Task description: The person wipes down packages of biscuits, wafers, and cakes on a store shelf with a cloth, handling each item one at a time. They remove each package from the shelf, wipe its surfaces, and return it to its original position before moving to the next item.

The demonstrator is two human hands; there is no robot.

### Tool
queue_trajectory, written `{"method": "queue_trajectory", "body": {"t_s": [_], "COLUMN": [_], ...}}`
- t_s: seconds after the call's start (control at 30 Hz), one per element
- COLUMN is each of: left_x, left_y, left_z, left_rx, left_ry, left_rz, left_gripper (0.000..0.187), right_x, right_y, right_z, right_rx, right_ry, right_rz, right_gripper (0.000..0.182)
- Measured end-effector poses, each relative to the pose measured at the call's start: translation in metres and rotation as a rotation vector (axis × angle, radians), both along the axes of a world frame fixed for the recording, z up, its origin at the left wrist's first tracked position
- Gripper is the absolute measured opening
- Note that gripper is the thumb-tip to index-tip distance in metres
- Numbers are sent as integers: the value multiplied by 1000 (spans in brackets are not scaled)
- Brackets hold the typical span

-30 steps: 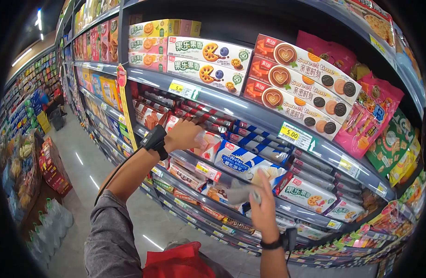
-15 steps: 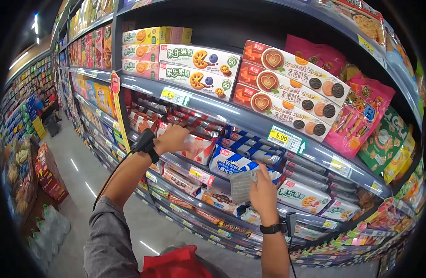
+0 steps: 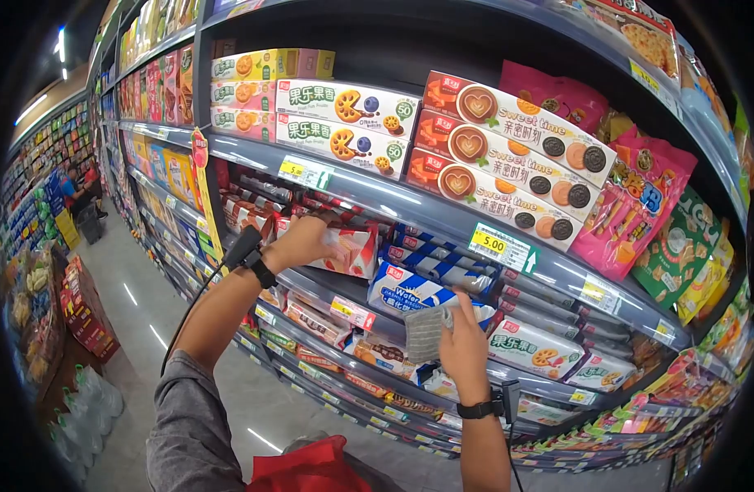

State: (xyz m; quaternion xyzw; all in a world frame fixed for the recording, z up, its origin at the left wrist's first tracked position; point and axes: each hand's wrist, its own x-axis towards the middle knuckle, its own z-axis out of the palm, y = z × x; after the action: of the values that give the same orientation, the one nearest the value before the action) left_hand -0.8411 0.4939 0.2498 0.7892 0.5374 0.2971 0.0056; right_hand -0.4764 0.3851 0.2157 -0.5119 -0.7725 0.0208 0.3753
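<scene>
My left hand (image 3: 301,243) is on a red-and-white biscuit packet (image 3: 354,251) with strawberries printed on it, fingers over its front and top at the shelf edge. A folded grey cloth (image 3: 426,334) is gripped in my right hand (image 3: 463,344), its thumb and fingers wrapped over the top. Just behind the cloth sits a blue-and-white wafer biscuit packet (image 3: 403,289), which the cloth and fingers partly overlap. More blue-striped packets (image 3: 451,264) lie in a row deeper on that shelf.
Above, the shelf carries white fruit biscuit boxes (image 3: 338,115) and stacked Sweet time boxes (image 3: 508,156). A price rail (image 3: 377,191) runs over the gap where my hands work. White cookie packets (image 3: 534,353) stand at right. A person (image 3: 75,189) is far down the aisle.
My left hand and the strawberry packet have shifted slightly, the packet's front riding a little higher. The right hand with the cloth has barely moved.
</scene>
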Motion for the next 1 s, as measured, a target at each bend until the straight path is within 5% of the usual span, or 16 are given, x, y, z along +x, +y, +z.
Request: {"method": "queue_trajectory", "body": {"t_s": [0.6, 1.0], "left_x": [2, 1], "left_y": [-38, -78], "left_z": [16, 23], "left_rx": [151, 273], "left_ry": [-15, -398], "left_rz": [-47, -186], "left_gripper": [67, 60], "right_x": [-3, -4], "right_y": [5, 5], "right_z": [-1, -6], "right_rx": [-42, 1], "right_ry": [52, 100], "right_rz": [-14, 23], "right_gripper": [23, 24]}}
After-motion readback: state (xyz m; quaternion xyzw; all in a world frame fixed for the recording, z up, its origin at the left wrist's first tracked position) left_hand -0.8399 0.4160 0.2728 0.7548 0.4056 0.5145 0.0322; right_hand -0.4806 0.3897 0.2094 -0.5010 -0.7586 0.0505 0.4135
